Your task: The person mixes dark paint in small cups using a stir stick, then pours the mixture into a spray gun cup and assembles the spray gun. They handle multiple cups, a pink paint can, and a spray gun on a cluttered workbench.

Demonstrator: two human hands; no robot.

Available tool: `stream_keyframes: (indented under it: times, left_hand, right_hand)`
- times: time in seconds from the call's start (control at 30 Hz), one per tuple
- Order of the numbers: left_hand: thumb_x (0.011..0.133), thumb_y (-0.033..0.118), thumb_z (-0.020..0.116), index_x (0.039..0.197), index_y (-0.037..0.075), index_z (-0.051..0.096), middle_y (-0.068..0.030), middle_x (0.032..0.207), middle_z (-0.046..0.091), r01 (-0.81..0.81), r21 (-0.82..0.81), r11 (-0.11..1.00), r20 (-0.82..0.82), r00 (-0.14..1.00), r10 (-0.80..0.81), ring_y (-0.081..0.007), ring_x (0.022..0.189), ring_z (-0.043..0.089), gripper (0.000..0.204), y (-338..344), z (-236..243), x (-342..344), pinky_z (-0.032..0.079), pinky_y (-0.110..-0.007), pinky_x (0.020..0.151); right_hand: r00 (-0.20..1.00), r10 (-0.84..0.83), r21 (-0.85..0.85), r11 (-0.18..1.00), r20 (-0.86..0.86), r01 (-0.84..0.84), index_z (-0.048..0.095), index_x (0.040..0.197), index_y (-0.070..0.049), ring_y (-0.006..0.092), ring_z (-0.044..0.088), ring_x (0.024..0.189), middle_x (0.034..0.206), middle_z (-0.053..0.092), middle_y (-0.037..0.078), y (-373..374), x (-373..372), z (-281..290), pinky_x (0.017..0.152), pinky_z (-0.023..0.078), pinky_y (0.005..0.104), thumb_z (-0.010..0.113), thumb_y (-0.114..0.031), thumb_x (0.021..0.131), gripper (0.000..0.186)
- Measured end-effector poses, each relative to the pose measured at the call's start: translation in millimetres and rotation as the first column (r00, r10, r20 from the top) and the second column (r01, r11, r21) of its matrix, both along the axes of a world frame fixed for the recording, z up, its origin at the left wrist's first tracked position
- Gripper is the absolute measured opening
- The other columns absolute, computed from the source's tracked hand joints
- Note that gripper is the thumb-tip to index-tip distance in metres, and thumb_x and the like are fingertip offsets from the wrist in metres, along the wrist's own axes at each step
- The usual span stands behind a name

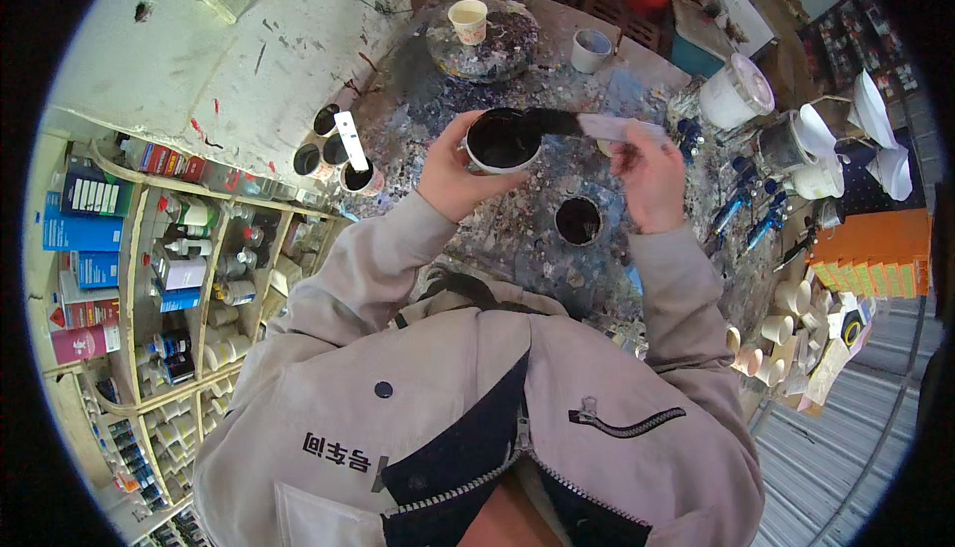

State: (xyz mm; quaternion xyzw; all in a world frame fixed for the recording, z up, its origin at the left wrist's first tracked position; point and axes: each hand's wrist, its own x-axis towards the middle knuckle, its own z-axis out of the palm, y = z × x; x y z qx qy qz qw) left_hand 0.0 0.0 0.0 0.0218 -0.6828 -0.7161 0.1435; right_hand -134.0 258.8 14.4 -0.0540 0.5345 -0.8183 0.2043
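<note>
My left hand (pixel 450 174) is wrapped round a light-coloured cup (pixel 505 141) with black paint inside, held above the stained worktable (pixel 517 249). In my right hand (pixel 652 181) is a flat stirring stick (pixel 607 127), gripped near its pale end. Its other end is coated black and reaches over the cup's right rim. Motion blurs the stick and my right fingertips a little. A second cup (pixel 578 221) with dark contents stands on the table below and between my hands.
Several paint cups (pixel 360 177) cluster at the left, one holding a white stick (pixel 350 141). At the back, a cup (pixel 468 22) stands on a round turntable (pixel 497 60), near a grey cup (pixel 591 50). Right are a white bucket (pixel 736 91) and blue spray guns (pixel 731 211). Shelves (pixel 139 278) line the left.
</note>
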Motion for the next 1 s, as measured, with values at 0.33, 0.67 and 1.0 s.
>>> stream_keyframes:
  times: [0.33,0.67,1.0]
  left_hand:
    - [0.069,0.006,0.097,0.138,0.007,0.058,-0.0030,0.125,0.070,0.016,-0.004,1.000,0.014,1.000,-0.016,-0.0152,0.117,0.067,0.079,1.7,-0.6,-12.3,0.056,-0.034,0.101]
    - [0.069,-0.003,0.095,0.141,0.005,0.054,-0.0043,0.131,0.070,0.031,0.008,0.999,-0.011,0.999,-0.031,-0.0162,0.123,0.066,0.083,4.5,8.3,-15.6,0.053,-0.035,0.109]
    - [0.070,-0.008,0.093,0.142,0.005,0.054,-0.0044,0.132,0.069,0.016,0.124,0.992,0.030,0.999,-0.020,-0.0169,0.124,0.065,0.083,0.3,1.0,-24.3,0.052,-0.036,0.111]
  right_hand:
    - [0.968,0.214,-0.100,0.974,0.131,-0.201,0.072,0.118,-0.004,0.0126,0.062,0.060,0.079,0.068,0.002,-10.3,11.3,36.6,0.051,0.047,0.0276,0.067,-0.030,0.107,0.028]
    - [0.998,-0.065,0.079,0.995,0.013,0.063,0.068,0.115,-0.002,0.0214,0.072,0.074,0.090,0.073,0.010,3.9,-6.0,23.6,0.063,0.057,0.0338,0.072,-0.022,0.103,0.024]
    - [0.988,-0.105,-0.008,0.994,0.115,0.106,0.069,0.111,-0.001,0.0204,0.070,0.075,0.091,0.073,0.009,-13.1,-16.6,11.8,0.065,0.058,0.0355,0.072,-0.021,0.102,0.022]
